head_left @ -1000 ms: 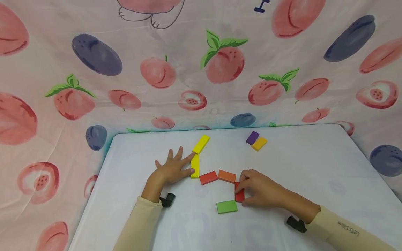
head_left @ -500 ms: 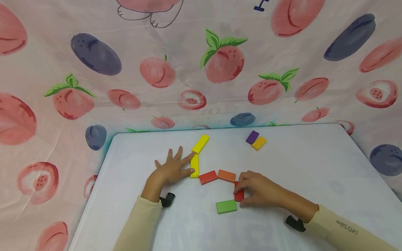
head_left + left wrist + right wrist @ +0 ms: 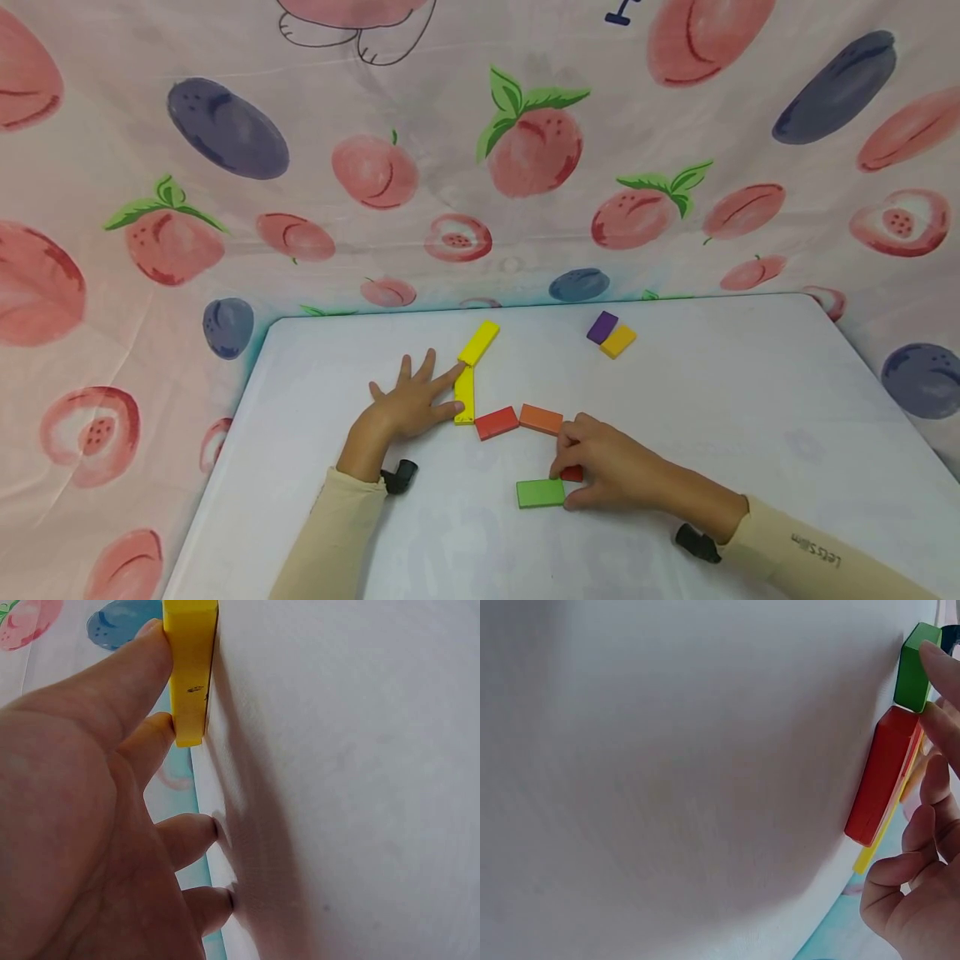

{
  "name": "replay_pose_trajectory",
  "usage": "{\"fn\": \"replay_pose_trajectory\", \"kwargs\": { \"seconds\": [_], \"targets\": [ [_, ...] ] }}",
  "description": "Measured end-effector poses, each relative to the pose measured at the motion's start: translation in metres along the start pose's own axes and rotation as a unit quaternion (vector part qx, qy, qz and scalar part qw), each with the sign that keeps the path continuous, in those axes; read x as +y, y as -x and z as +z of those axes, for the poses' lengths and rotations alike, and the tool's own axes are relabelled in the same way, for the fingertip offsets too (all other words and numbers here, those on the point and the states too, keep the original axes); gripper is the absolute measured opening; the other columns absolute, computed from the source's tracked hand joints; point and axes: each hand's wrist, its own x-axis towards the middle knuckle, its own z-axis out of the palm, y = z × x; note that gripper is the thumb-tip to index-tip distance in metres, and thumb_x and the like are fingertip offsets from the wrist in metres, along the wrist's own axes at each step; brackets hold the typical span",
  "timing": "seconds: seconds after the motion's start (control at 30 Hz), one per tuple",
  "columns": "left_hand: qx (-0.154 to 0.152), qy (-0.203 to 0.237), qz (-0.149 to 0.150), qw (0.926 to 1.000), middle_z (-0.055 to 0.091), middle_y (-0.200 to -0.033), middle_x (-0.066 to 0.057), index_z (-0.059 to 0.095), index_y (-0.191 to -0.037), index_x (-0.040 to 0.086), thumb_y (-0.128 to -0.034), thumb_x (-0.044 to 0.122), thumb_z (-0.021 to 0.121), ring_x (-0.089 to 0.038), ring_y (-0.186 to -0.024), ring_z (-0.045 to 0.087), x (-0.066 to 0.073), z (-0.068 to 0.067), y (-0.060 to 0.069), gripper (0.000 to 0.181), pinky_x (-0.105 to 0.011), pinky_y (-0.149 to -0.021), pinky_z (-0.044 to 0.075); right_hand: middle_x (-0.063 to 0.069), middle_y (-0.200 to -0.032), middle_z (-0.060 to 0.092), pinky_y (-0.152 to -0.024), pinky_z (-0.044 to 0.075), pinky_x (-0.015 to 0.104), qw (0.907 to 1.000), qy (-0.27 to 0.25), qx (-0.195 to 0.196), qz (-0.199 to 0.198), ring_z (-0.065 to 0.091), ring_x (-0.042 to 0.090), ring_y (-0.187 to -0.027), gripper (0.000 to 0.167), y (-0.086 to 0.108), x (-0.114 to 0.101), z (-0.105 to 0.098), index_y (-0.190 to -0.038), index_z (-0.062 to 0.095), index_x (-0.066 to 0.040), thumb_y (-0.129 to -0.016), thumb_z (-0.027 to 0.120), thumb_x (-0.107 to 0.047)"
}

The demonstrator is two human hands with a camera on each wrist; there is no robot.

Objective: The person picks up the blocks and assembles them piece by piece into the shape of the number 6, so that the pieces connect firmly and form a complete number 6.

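My left hand lies with fingers spread on the white tabletop. Its thumb and index finger touch the side of a yellow block, also seen as the yellow block in the left wrist view. My right hand pinches the right end of a green block between thumb and index finger. Beneath that hand, a red block is mostly hidden; the right wrist view shows this red block end to end with the green one. An orange block and another red block continue the curved row.
A second yellow block meets the first at an angle. Farther back lie a purple block and an amber block, touching. Behind the table's far edge hangs a fruit-print cloth.
My right hand has shifted down and left, from the red block to the green block's end. The green block has turned very slightly. The left hand stays in place.
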Motion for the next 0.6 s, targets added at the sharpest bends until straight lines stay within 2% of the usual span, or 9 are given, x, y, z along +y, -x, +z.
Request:
{"fn": "replay_pose_trajectory", "kwargs": {
  "seconds": [0.37, 0.6],
  "targets": [
    [-0.004, 0.003, -0.002, 1.0, 0.001, -0.174, -0.009, 0.025, -0.159, 0.048, -0.0966, 0.06, 0.057, -0.047, -0.157, -0.008, 0.0, -0.0002, 0.0001, 0.072, -0.09, -0.104, -0.001, -0.015, -0.094, 0.052, -0.074, 0.045, 0.016, 0.9998, 0.005, 0.012, -0.015, 0.042, 0.001, -0.092, 0.027, 0.001, 0.0005, 0.0017, -0.1, 0.077, -0.033, -0.076, 0.091, -0.033],
    [-0.002, 0.004, 0.0, 1.0, 0.002, -0.174, -0.009, 0.025, -0.159, 0.048, -0.0967, 0.06, 0.057, -0.047, -0.157, -0.008, 0.0, -0.0003, 0.0002, 0.071, -0.09, -0.104, -0.001, -0.015, -0.094, 0.052, -0.074, 0.046, 0.016, 0.9999, 0.001, -0.008, 0.009, 0.043, 0.001, -0.093, 0.026, -0.0001, -0.0006, -0.0004, -0.101, 0.077, -0.034, -0.078, 0.089, -0.035]
  ]
}}
